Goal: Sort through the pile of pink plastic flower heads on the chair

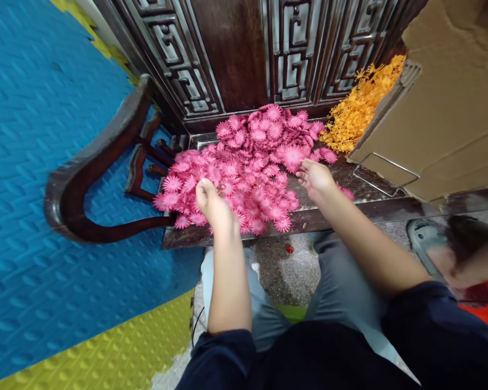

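Observation:
A heap of pink artificial flower pieces (231,170) with thin pointed petals lies spread over a dark wooden bench seat (321,208). Above the left part of the heap is my left hand (211,200), its fingers curled together; what they pinch, if anything, is hidden by the hand. My right hand (316,180) is at the heap's right side, thumb and fingers closed at the edge of a pink flower (291,157). This flower appears larger and raised above the others.
Orange flower pieces (355,114) are piled at the back right, beside a cardboard box (443,108) and a metal wire frame (386,174). A curved wooden armrest (65,200) borders the left. Blue matting (24,216) covers the left side. Another person's sandalled foot (435,252) shows at right.

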`<state>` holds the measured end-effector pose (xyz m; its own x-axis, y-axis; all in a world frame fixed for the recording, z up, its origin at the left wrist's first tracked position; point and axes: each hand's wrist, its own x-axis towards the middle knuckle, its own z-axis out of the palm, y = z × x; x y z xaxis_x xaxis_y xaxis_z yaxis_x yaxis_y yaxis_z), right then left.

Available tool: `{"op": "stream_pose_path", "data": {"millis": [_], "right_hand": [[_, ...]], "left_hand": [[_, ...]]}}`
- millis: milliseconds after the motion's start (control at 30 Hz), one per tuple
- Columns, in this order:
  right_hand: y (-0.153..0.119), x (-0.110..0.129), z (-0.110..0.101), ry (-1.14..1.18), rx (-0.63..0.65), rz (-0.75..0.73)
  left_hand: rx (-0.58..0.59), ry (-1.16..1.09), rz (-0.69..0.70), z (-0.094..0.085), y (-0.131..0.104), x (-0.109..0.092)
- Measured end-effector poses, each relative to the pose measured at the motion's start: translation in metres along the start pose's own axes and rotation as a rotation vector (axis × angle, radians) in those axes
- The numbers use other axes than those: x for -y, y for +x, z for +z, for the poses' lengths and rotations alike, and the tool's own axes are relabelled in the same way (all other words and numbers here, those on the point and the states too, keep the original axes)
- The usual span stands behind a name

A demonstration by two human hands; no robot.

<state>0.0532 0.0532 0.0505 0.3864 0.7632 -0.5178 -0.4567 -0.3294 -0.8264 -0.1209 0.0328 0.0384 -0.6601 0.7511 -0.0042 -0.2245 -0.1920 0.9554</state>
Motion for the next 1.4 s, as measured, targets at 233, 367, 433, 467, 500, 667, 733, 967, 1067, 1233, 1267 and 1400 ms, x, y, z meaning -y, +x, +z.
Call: {"op": "stream_pose_path", "data": {"millis": [233,367,433,467,500,667,733,967,1067,1233,1267,1400], "right_hand": [[-0.019,-0.006,0.006,-0.080,0.233,0.089],[-0.022,-0.007,0.007,-0.093,0.272,0.184],[-0.021,-0.005,0.007,-0.084,0.273,0.196],[-0.021,-0.004,0.006,-0.078,0.277,0.198],[-0.021,-0.003,0.006,-0.073,0.283,0.198],[-0.023,-0.004,0.007,-0.073,0.308,0.205],[-0.023,-0.005,0.008,-0.081,0.319,0.209],[-0.020,-0.008,0.007,-0.096,0.335,0.206],[-0.020,-0.009,0.008,-0.108,0.339,0.173],[-0.023,-0.010,0.008,-0.113,0.349,0.119],[-0.024,-0.010,0.008,-0.114,0.345,0.116],[-0.024,-0.011,0.008,-0.122,0.342,0.083]], "left_hand": [[0.119,-0.044,-0.159,0.009,-0.006,0.009],[0.065,-0.088,-0.197,0.014,-0.009,0.015],[0.050,-0.105,-0.190,0.014,-0.008,0.016],[0.052,-0.105,-0.187,0.013,-0.007,0.016],[0.059,-0.101,-0.186,0.012,-0.006,0.017],[0.074,-0.095,-0.210,0.012,-0.007,0.018],[0.061,-0.096,-0.235,0.013,-0.008,0.020],[-0.039,-0.067,-0.273,0.011,-0.002,0.023],[-0.026,-0.002,-0.253,0.011,0.001,0.026],[0.126,0.291,0.096,0.014,-0.011,0.028],[0.165,0.340,0.163,0.015,-0.014,0.027],[0.384,0.426,0.244,0.017,-0.023,0.018]]}}
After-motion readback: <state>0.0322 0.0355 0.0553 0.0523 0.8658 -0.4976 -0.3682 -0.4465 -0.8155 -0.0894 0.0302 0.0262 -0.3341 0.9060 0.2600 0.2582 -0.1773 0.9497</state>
